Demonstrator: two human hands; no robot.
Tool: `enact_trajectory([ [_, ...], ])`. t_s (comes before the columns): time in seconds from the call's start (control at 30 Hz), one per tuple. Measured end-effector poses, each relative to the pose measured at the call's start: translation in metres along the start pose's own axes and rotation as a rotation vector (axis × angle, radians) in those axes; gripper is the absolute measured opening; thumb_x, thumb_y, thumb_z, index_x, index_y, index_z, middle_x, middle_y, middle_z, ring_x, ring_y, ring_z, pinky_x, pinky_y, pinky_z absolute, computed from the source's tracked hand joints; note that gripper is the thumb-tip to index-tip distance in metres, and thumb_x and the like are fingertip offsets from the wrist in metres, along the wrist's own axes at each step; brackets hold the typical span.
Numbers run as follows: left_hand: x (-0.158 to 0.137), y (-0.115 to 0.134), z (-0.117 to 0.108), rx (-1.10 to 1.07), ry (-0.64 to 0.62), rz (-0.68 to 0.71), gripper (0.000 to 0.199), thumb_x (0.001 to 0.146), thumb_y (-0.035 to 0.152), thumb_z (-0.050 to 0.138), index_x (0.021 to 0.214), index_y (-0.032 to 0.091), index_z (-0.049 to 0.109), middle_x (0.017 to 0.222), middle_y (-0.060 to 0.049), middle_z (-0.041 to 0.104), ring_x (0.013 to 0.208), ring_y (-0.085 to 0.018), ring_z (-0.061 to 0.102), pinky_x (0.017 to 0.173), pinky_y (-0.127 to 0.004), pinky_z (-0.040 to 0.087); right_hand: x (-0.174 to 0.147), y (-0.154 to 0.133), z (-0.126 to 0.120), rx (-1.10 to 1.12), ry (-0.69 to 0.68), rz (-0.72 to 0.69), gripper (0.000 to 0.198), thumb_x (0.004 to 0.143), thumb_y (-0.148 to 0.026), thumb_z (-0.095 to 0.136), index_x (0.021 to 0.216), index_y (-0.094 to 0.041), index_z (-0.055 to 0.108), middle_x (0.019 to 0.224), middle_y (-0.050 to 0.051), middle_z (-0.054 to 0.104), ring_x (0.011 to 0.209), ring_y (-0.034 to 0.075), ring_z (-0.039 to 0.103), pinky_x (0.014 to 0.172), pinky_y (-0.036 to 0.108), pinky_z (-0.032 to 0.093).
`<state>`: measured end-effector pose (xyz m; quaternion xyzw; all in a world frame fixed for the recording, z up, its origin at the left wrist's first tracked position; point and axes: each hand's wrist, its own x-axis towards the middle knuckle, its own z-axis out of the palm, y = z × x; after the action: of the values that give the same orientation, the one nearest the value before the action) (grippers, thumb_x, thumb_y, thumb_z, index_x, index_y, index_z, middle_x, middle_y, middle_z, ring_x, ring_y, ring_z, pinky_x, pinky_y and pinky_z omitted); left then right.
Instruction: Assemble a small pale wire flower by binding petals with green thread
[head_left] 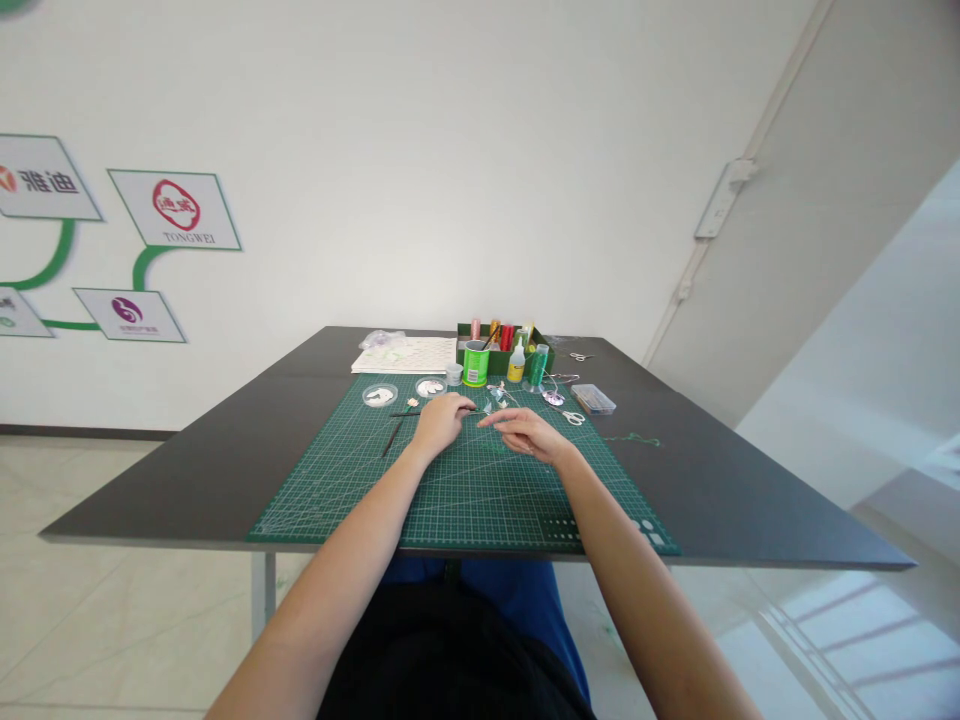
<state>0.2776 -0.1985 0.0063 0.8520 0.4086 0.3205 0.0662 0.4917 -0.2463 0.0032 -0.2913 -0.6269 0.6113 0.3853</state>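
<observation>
My left hand rests over the green cutting mat, its fingers curled round a thin dark rod that sticks out to the left. Close by on the right, my right hand has its index finger stretched towards the left fingertips and its other fingers bent in. Whatever its fingertips hold is too small to make out. Small pale pieces lie just beyond both hands. A second dark stick lies slanted on the mat to the left, below a small cream-coloured piece.
Two shallow dishes stand at the mat's back left. Behind my hands are a bright green can, a glue bottle and a green box with thread spools. White-handled scissors and a clear case lie to the right.
</observation>
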Motion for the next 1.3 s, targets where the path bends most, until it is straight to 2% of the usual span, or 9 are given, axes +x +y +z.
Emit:
enact_trajectory([
  [0.13,0.001,-0.003,0.001,-0.003,0.026,-0.031,0.027,0.090,0.009,0.057,0.103,0.021,0.078,0.107,-0.006,0.076,0.102,-0.023,0.067,0.093,-0.035,0.050,-0.001,-0.001,0.000,-0.004,-0.030,0.018,0.030,0.086,-0.028,0.066,0.107,-0.008,0.073,0.036,-0.012,0.036,0.033,0.005,0.022,0.040,0.022,0.017],
  [0.3,0.001,-0.001,0.000,0.000,-0.016,-0.002,0.026,0.091,0.010,0.058,0.102,0.020,0.078,0.104,-0.007,0.076,0.099,-0.023,0.067,0.090,-0.035,0.051,-0.001,-0.003,0.002,0.029,-0.018,0.005,0.028,0.084,-0.029,0.068,0.103,-0.009,0.073,0.035,-0.012,0.035,0.033,0.005,0.022,0.040,0.022,0.015],
  [0.53,-0.001,0.002,0.000,-0.032,-0.132,0.119,0.028,0.088,0.007,0.058,0.102,0.020,0.078,0.103,-0.005,0.077,0.096,-0.021,0.069,0.089,-0.032,0.051,0.001,-0.004,0.002,0.103,0.160,-0.089,0.031,0.081,-0.028,0.071,0.107,-0.011,0.073,0.035,-0.012,0.032,0.033,0.005,0.021,0.041,0.023,0.013],
  [0.83,0.001,0.005,-0.002,-0.138,-0.221,0.236,0.023,0.088,0.008,0.061,0.100,0.019,0.078,0.101,-0.005,0.078,0.091,-0.019,0.070,0.087,-0.030,0.050,0.005,0.000,-0.003,0.068,0.327,-0.111,0.032,0.079,-0.029,0.070,0.105,-0.011,0.073,0.036,-0.013,0.028,0.033,0.004,0.018,0.041,0.025,0.009],
  [1.3,0.001,0.011,-0.004,-0.360,-0.197,0.156,0.017,0.085,0.011,0.067,0.096,0.017,0.078,0.094,-0.006,0.077,0.084,-0.017,0.070,0.083,-0.028,0.052,0.007,0.002,-0.007,0.036,0.418,-0.081,0.041,0.077,-0.032,0.068,0.110,-0.007,0.073,0.036,-0.013,0.031,0.032,0.004,0.019,0.038,0.023,0.011],
])
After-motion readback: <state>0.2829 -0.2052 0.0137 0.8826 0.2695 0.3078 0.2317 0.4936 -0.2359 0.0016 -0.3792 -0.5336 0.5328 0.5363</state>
